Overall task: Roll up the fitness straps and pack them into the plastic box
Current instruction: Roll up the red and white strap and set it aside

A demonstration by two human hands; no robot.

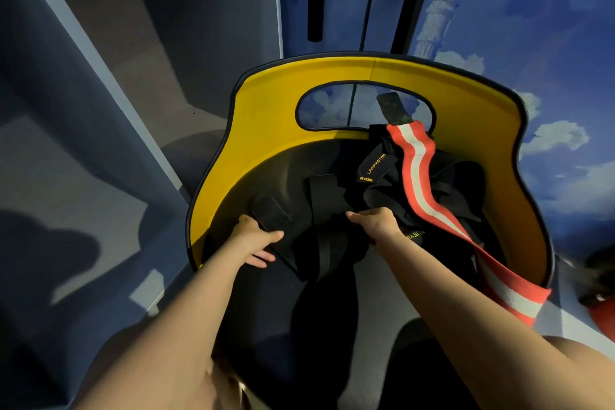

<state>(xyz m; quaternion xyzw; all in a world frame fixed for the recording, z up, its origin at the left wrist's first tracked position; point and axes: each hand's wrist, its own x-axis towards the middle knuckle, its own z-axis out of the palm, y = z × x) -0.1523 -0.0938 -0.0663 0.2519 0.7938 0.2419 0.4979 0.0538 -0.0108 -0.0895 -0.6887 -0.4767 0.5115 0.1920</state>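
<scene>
My left hand grips the end of a black strap, thumb on one side and fingers curled beneath it, low on the left of the seat. My right hand closes on the black fabric in the middle of the heap, knuckles up; its fingertips are buried in the cloth, so I cannot see exactly which strap it has hold of.

Both hands are on a tangled pile of black straps lying on the dark seat of a chair with a curved yellow back. One strap tag near the back carries yellow lettering. Across the right side of the pile runs a red strap with a white stripe, from just under the oval cutout in the chair back, over the black straps and off the front right edge of the seat, where its end hangs.

Behind the chair is a blue wall with painted clouds. To my left lies grey-blue floor.
</scene>
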